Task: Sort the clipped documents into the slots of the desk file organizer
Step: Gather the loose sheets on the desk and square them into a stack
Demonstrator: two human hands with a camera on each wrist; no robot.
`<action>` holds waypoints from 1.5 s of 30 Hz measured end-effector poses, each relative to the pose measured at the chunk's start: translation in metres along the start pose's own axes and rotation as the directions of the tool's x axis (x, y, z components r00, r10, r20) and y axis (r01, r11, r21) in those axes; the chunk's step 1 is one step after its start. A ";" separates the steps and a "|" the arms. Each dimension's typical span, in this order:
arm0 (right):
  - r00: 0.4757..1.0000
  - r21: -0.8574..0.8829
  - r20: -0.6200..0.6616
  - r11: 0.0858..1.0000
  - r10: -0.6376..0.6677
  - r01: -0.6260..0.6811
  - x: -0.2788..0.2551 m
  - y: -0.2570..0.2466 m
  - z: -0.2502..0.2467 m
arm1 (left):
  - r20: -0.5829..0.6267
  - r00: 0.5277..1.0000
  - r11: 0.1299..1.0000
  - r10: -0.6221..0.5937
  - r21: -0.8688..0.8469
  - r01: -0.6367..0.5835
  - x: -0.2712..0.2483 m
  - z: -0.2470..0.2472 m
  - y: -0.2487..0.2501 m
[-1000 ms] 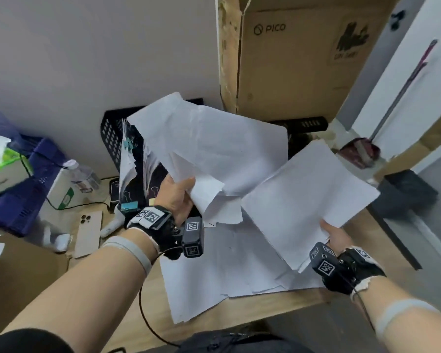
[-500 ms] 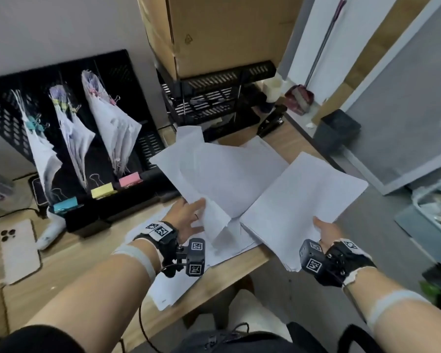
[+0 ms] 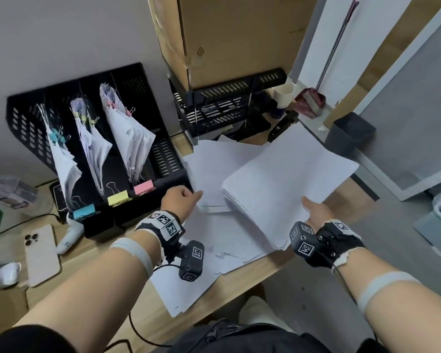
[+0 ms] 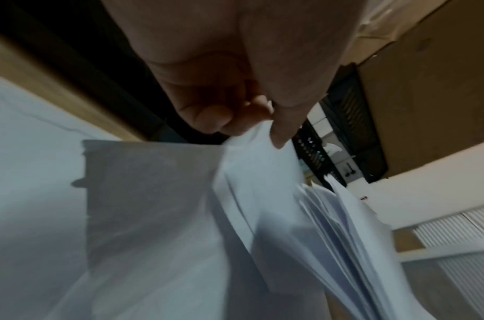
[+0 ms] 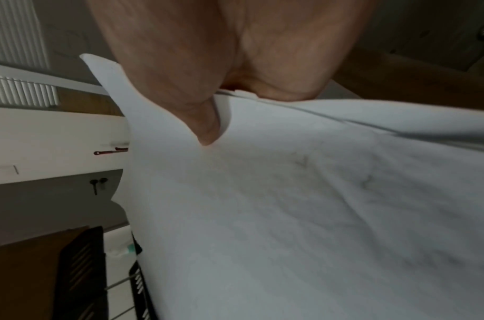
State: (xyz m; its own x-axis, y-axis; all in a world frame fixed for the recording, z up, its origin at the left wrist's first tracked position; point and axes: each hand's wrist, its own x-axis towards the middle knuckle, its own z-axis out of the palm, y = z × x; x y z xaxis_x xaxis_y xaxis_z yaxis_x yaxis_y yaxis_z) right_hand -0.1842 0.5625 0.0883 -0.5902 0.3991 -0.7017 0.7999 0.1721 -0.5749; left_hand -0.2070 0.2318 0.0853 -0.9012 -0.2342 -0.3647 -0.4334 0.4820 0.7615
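A black mesh file organizer (image 3: 26, 123) stands on the desk at the back left; three of its slots hold clipped white documents (image 3: 133, 138), with blue, yellow and pink labels (image 3: 117, 197) at the front. My left hand (image 3: 186, 200) pinches the corner of some white sheets (image 3: 214, 171) just right of the organizer; the pinch shows in the left wrist view (image 4: 262, 130). My right hand (image 3: 316, 210) grips a thick white paper stack (image 3: 290, 182) by its near edge, lifted over the desk's right side, thumb on top (image 5: 205, 121).
More loose sheets (image 3: 214, 250) lie on the wooden desk (image 3: 252, 284) under my hands. A black tray rack (image 3: 227, 110) carrying a cardboard box (image 3: 227, 34) stands behind. A phone (image 3: 40, 256) lies at the left. A dark bin (image 3: 349, 136) stands on the floor at right.
The view has swung down and left, bringing the organizer fully into sight. My left hand has lowered its sheets from in front of the organizer down toward the desk. The right hand keeps its stack.
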 end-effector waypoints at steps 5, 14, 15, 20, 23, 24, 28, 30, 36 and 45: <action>0.991 0.025 -0.019 0.991 0.133 -0.132 0.001 0.008 0.031 | 0.100 0.981 0.983 0.166 -0.097 -0.156 -0.001 0.018 0.032; 0.993 -0.013 -0.062 0.994 0.104 -0.105 0.017 0.018 0.007 | 0.138 0.976 0.947 -0.166 0.300 0.119 0.027 0.057 0.021; 0.987 0.122 -0.095 0.986 0.128 -0.116 0.015 0.017 0.004 | 0.126 0.973 0.948 -0.196 0.278 0.155 0.030 0.059 0.019; 0.988 -0.263 0.004 0.954 0.154 -0.147 0.034 0.022 -0.004 | 0.199 0.940 0.956 -0.277 0.157 0.248 0.038 0.072 0.014; 0.979 0.050 0.030 0.978 0.203 -0.204 0.044 0.033 -0.002 | 0.264 0.935 0.961 -0.237 -0.079 0.265 0.038 0.080 0.010; 0.975 0.081 0.046 0.972 0.217 -0.221 0.040 0.035 0.003 | 0.295 0.930 0.950 -0.221 -0.149 0.273 0.036 0.080 0.011; 0.971 0.099 0.066 0.966 0.232 -0.237 0.046 0.032 0.013 | 0.397 0.907 0.888 -0.143 -0.353 0.294 0.030 0.074 0.019; 0.973 0.087 0.099 0.972 0.208 -0.217 0.056 0.031 0.022 | 0.425 0.899 0.888 -0.105 -0.368 0.278 0.025 0.069 0.024; 0.961 0.184 0.265 0.974 0.082 -0.133 0.043 0.006 0.051 | 0.520 0.852 0.915 -0.064 -0.310 0.258 0.000 0.067 0.024; 0.993 0.229 0.057 0.967 0.106 -0.117 0.026 -0.024 0.040 | 0.741 0.670 0.945 0.055 -0.254 0.204 -0.006 0.062 0.021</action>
State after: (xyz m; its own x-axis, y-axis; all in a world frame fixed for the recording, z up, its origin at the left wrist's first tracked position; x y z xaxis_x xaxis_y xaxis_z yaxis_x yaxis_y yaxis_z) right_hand -0.2233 0.5328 0.0667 -0.5070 0.3633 -0.7816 0.8171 -0.0861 -0.5701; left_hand -0.2111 0.2955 0.0698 -0.6290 0.4949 -0.5996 -0.5933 0.1929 0.7816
